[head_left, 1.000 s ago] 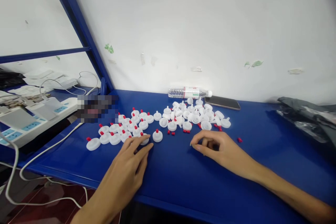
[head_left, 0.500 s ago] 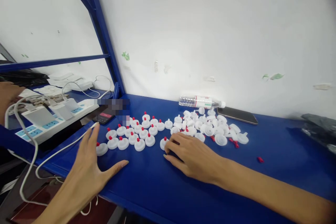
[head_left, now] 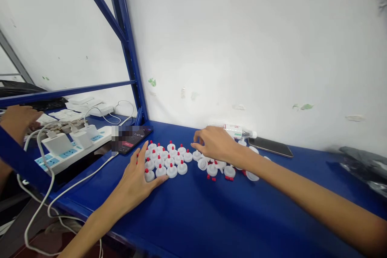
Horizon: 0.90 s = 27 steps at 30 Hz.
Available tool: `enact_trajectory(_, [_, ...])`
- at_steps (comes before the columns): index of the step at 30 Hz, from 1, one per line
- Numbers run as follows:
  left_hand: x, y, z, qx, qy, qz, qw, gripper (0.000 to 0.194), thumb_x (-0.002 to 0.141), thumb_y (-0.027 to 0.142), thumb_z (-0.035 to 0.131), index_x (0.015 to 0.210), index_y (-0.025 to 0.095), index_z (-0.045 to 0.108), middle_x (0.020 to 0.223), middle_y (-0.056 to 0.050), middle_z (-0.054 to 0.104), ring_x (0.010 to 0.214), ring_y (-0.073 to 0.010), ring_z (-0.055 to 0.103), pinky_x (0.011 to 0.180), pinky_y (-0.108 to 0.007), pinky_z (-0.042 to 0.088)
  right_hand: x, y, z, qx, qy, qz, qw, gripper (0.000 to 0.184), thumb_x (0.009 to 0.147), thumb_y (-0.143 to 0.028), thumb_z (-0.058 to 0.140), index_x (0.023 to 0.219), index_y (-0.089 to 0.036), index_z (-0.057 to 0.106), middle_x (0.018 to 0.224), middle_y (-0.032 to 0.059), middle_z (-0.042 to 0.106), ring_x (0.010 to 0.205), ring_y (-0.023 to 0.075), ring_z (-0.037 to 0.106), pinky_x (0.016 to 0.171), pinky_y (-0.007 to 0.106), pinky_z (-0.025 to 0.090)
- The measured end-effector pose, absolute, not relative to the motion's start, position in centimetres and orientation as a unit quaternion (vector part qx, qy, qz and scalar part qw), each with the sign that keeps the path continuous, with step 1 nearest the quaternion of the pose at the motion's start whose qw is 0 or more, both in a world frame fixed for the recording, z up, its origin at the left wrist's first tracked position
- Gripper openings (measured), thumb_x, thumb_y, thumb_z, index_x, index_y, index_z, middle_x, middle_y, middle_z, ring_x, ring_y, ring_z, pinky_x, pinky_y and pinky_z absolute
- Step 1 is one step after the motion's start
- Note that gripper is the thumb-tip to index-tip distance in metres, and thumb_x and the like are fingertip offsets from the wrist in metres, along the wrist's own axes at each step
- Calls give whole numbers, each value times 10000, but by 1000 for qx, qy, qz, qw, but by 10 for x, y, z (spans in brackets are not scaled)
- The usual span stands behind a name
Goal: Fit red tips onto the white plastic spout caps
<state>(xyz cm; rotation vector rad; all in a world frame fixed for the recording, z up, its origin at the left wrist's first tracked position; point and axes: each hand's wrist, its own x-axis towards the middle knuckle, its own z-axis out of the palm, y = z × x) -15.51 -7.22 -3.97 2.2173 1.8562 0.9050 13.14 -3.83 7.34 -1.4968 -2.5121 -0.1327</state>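
Note:
White plastic caps with red tips (head_left: 172,170) stand upright in a tight group on the blue table (head_left: 187,213). My left hand (head_left: 136,179) is open at the group's left side, fingers along its far left edge and thumb stretched along the near edge. Beside the group, on the right, lies a loose pile of white caps (head_left: 212,170), some without red tips and some tipped over. Above this pile is my right hand (head_left: 213,143), its fingers loosely bent and apart, with nothing visible in them. It hides part of the pile. Small red tips (head_left: 229,178) lie at the pile's near edge.
A clear bottle (head_left: 237,131) lies by the wall, with a dark phone (head_left: 270,146) next to it. Another phone (head_left: 136,139) rests at the left, near a white power strip (head_left: 68,153) with cables. Another person's hand (head_left: 19,117) shows beyond the blue frame.
My left hand has come rightward against the capped group, which now stands closer together. My right hand has left the red-tipped cap and moved up over the pile. The view has shifted.

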Motion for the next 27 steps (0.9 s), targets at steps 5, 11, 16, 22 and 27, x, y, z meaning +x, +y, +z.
enact_trajectory(5, [-147,-63,-39,733,605,309,43,1095,816,671,710,1661,248,157,1630,-216,359,1497,-451,409,1165,-643,415,127,-26,56,-515,-854,-11,75,259,1009,-408,674,1018,-151,703,960,27,728,836,161,702,804,365,598])
enact_trajectory(11, [-146,-74,-29,714,607,349,24,1149,790,680,735,1655,226,130,1682,-226,220,1571,-454,255,1180,-648,408,136,-47,86,-507,-847,-9,157,143,1005,-271,659,1002,-206,787,907,61,779,884,227,720,743,325,498])
enact_trajectory(16, [-123,-129,-17,704,552,442,-65,709,969,476,587,1588,271,310,1607,-150,374,1546,-382,311,1233,-652,332,145,-104,70,-461,-873,45,155,68,940,-253,741,919,-285,797,855,-15,786,847,188,708,727,288,440])
enact_trajectory(22, [-65,-173,-33,808,432,399,-41,411,922,290,665,1330,301,613,1276,-100,629,1139,-267,666,901,-383,638,158,-137,47,-459,-873,91,138,226,1042,-370,604,958,-253,779,910,16,798,835,205,736,730,308,444])
enact_trajectory(27, [-38,-157,-44,829,461,317,0,415,915,322,689,1321,237,665,1154,-107,697,1009,-273,721,808,-396,666,193,-126,52,-573,-814,11,98,183,1026,-277,607,965,-258,779,910,25,810,806,242,743,649,324,387])
